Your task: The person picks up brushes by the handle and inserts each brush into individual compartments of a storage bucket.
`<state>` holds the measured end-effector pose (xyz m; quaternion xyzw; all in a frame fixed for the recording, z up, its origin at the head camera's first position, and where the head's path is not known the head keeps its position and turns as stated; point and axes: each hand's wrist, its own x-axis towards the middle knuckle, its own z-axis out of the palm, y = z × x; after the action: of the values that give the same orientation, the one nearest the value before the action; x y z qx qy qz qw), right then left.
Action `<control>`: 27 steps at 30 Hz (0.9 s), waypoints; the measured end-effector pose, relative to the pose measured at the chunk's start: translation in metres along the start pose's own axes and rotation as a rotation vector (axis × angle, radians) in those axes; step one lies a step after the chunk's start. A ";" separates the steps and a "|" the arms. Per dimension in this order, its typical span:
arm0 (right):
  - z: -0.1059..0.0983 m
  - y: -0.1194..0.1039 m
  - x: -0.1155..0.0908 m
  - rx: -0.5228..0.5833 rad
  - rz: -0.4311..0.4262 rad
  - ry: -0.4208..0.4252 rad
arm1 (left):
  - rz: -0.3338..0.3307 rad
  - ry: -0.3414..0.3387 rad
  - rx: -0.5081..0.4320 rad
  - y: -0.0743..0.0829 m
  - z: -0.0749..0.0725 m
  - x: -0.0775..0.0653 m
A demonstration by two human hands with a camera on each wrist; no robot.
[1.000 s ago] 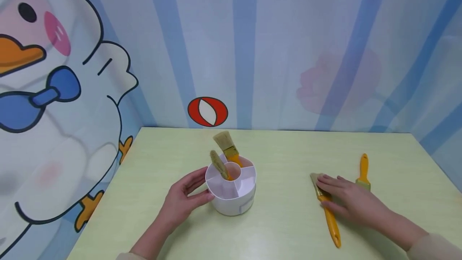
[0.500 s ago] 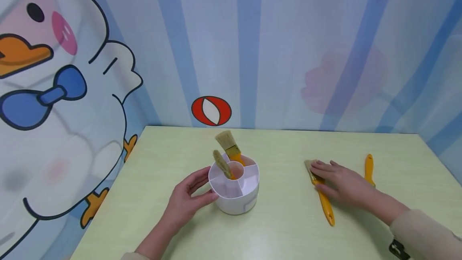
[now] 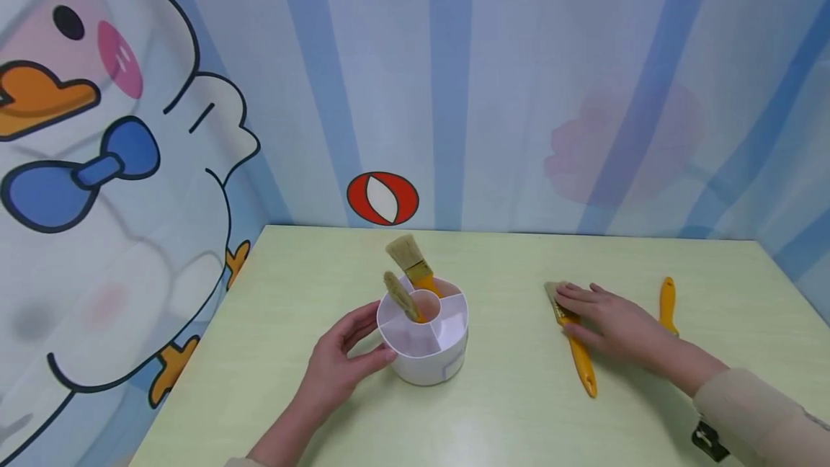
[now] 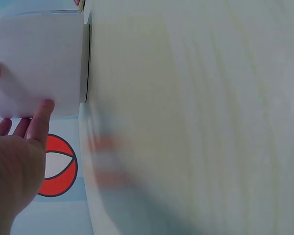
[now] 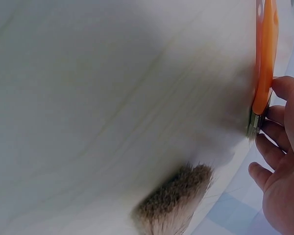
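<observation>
A white rounded desk organizer [image 3: 424, 370] with several compartments stands on the table in the head view. One paintbrush [image 3: 402, 298] leans in its central round compartment; another paintbrush [image 3: 410, 256] stands in a rear one. Both have their bristles up. My left hand [image 3: 340, 359] holds the organizer's left side, thumb in front and fingers farther back, also seen on its wall [image 4: 41, 63] in the left wrist view. At the right, my right hand [image 3: 612, 323] grips a yellow-orange-handled paintbrush [image 3: 580, 362] near its metal ferrule, handle toward me.
Another paintbrush [image 3: 667, 305] lies beyond my right wrist, partly hidden in the head view; its bristles [image 5: 174, 200] show in the right wrist view. The pale wooden table [image 3: 499, 272] ends at a printed backdrop [image 3: 506, 92].
My right hand has moved away from me and slightly left, and the gripped paintbrush has moved with it. My left hand stays on the organizer. The head view has shifted slightly.
</observation>
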<state>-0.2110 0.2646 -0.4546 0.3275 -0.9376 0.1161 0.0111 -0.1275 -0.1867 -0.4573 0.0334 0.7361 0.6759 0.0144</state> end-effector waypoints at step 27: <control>0.001 0.000 0.010 -0.012 -0.015 0.004 | 0.005 0.020 0.134 0.001 -0.018 0.002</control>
<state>-0.2188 0.2583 -0.4547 0.3344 -0.9357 0.1111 0.0159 -0.1305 -0.2046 -0.4544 0.0292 0.7796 0.6256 0.0031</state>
